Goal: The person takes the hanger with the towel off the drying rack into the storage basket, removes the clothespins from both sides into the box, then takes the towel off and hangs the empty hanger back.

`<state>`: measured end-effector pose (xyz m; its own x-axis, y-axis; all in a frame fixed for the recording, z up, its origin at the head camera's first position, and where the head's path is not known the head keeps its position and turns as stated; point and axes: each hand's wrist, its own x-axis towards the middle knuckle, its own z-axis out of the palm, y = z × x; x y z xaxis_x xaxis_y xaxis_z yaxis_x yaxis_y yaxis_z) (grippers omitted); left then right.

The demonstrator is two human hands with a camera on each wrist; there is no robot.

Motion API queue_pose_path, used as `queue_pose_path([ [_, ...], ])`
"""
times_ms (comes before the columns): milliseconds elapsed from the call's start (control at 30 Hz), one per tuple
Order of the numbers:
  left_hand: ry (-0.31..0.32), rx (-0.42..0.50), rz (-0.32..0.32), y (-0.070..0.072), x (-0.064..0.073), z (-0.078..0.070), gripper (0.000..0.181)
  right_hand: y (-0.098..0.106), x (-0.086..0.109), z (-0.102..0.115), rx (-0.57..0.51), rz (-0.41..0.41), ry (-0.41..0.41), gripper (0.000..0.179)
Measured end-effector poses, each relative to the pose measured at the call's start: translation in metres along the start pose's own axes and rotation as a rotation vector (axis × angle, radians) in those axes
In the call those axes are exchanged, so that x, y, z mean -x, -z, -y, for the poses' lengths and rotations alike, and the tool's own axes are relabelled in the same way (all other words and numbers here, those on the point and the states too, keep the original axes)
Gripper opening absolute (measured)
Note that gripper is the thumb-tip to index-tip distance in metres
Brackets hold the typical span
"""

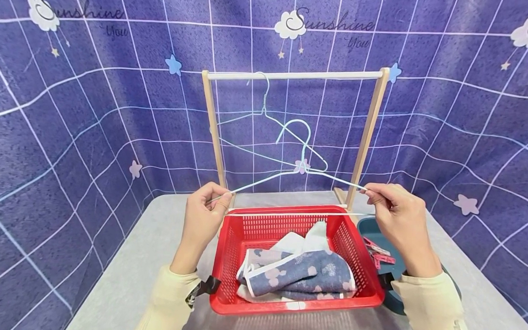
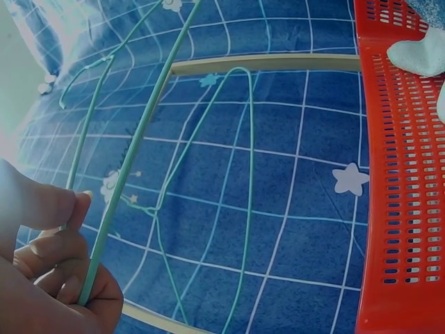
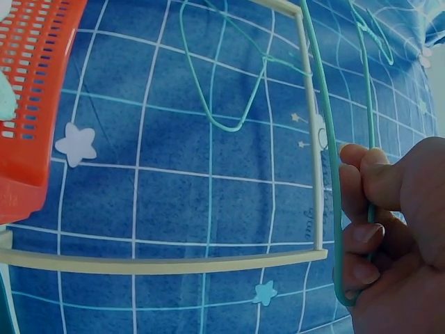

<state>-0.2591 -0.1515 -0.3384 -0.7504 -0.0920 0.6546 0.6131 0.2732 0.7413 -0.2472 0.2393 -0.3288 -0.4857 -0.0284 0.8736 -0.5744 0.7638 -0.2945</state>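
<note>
A pale mint wire clothes hanger (image 1: 263,179) is stretched between both hands above the red basket, its hook pointing up. My left hand (image 1: 206,206) pinches its left shoulder near the end between thumb and fingers. At the other end my right hand (image 1: 395,211) pinches the right shoulder, and the right wrist view shows its curled fingers inside the hanger's corner (image 3: 345,296). Behind it, a second hanger (image 1: 264,104) hangs from the rack's white rail (image 1: 293,76). Below, the red basket (image 1: 281,309) holds folded cloths, with a blue-grey patterned one (image 1: 286,275) on top.
The wooden rack (image 1: 366,134) stands behind the basket on the grey table (image 1: 124,286). On the right, partly under my right arm, sits a dark teal tub (image 1: 371,227) with pink clothespins (image 1: 380,256). A blue gridded curtain (image 1: 117,106) surrounds the table.
</note>
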Motion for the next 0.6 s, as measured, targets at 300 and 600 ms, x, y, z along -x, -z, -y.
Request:
queue_pose_path([
  [300,0.027,0.027,0.011,-0.001,0.000,0.000,0.004,0.004,0.001,0.000,-0.047,-0.025,-0.011,0.021],
  [600,0.031,0.039,0.032,-0.001,0.001,0.000,0.006,0.011,-0.001,0.000,-0.071,-0.022,-0.005,0.018],
])
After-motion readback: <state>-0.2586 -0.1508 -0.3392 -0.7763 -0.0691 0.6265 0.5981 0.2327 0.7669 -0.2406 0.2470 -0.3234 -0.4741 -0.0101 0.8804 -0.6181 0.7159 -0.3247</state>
